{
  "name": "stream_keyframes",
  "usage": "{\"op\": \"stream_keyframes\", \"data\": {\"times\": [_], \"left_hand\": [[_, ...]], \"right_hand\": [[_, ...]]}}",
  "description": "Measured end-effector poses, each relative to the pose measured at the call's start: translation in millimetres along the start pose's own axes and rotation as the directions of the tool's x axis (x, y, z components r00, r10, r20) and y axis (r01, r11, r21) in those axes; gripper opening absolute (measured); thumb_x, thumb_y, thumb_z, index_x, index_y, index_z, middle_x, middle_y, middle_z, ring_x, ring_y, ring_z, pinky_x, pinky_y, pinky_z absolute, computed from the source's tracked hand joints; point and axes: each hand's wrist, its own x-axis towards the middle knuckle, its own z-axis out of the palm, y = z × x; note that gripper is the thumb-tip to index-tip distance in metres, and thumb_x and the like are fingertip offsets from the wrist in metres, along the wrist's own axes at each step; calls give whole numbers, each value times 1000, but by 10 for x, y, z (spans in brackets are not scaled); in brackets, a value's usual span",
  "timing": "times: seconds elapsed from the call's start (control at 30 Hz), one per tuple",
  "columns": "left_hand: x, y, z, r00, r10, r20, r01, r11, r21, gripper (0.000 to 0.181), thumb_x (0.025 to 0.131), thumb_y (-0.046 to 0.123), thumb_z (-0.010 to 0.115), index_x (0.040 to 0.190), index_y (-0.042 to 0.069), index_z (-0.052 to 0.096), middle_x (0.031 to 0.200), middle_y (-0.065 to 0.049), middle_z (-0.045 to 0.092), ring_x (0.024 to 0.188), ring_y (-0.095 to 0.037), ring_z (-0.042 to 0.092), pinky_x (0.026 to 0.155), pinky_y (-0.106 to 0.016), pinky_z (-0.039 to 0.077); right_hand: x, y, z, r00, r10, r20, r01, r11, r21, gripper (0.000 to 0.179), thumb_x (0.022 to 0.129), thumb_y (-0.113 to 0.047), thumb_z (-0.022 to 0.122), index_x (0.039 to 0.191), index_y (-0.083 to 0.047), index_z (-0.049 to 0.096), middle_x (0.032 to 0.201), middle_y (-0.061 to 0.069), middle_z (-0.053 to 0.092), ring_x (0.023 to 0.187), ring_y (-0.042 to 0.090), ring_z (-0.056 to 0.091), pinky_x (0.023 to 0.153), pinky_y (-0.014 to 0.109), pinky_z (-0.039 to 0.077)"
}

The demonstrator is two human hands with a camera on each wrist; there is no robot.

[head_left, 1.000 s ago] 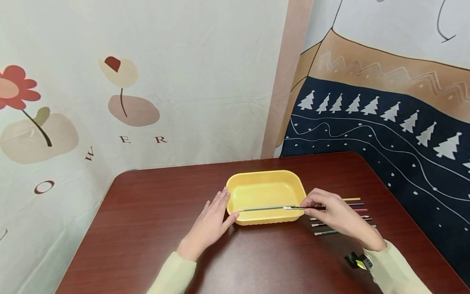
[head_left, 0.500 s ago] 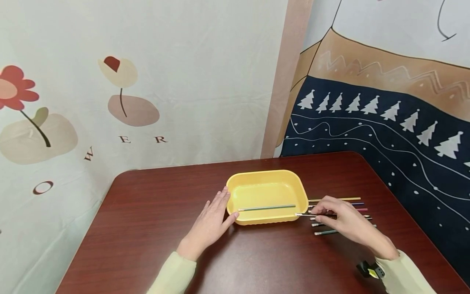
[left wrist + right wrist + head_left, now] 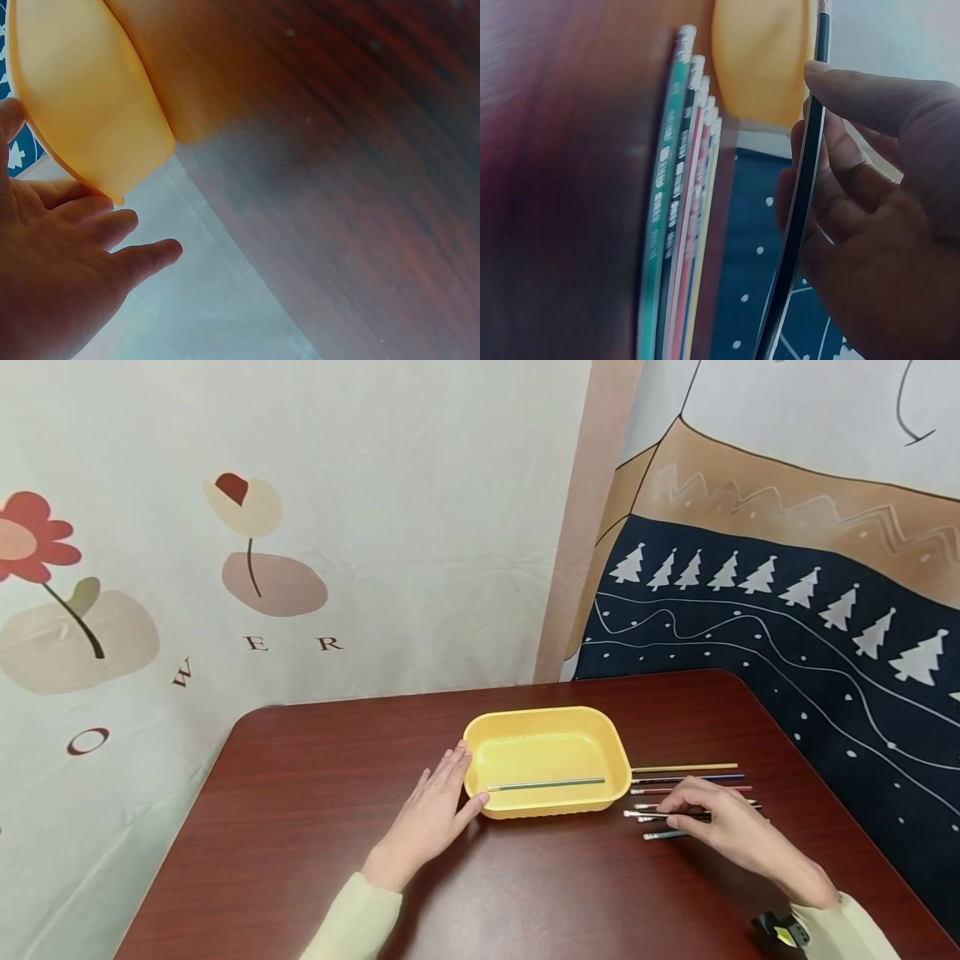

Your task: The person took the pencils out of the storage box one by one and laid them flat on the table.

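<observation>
A yellow plastic tray stands on the table with one green pencil lying along its near side. My left hand rests on the tray's left end, fingers fairly straight and thumb at the near corner; the left wrist view shows the fingers touching the rim. To the right of the tray, my right hand pinches a black pencil between thumb and fingers. That pencil is held over a row of pencils on the table, partly hidden by the hand.
Among the row, seen in the right wrist view, are a green pencil and a black pencil, with red, blue and yellow ones beyond. The dark red table meets printed curtains at its back and right.
My right hand has moved right and toward me with the black pencil, from over the tray's right rim to above the row. The left hand and the green pencil in the tray stay put.
</observation>
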Motion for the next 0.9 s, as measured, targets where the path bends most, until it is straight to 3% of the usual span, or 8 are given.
{"op": "stream_keyframes", "data": {"times": [0.13,0.37,0.67,0.9], "left_hand": [[2,0,0,1000,-2,3,2,1000,1,77,106,51,53,159,-1,35,168,-15,28,154,-38,28,119,-64,27],[10,-20,15,1000,3,-4,-3,1000,4,77,106,51,52,159,-1,35,168,-15,29,153,-38,28,118,-64,28],[-3,-18,15,1000,2,0,-2,1000,8,77,106,52,52,160,-1,35,168,-14,28,154,-37,28,119,-64,27],[-3,-19,21,1000,3,-4,-3,1000,11,77,106,52,52,159,-1,35,168,-15,29,153,-37,29,118,-64,28]], "right_hand": [[-75,83,12,999,-42,-22,42,999,-9,31,85,-1,83,96,-28,74,97,-17,66,84,1,59,69,18,48],[-178,181,13,1000,5,-4,-5,1000,-15,30,85,-2,82,96,-29,75,96,-18,64,85,1,58,70,19,51],[-300,311,69,995,-92,-44,91,996,-26,38,81,4,83,95,-30,75,94,-19,65,83,0,59,73,8,42],[-361,357,95,996,-88,-27,87,996,-24,39,80,5,83,95,-30,74,96,-19,65,85,0,60,72,10,44]]}}
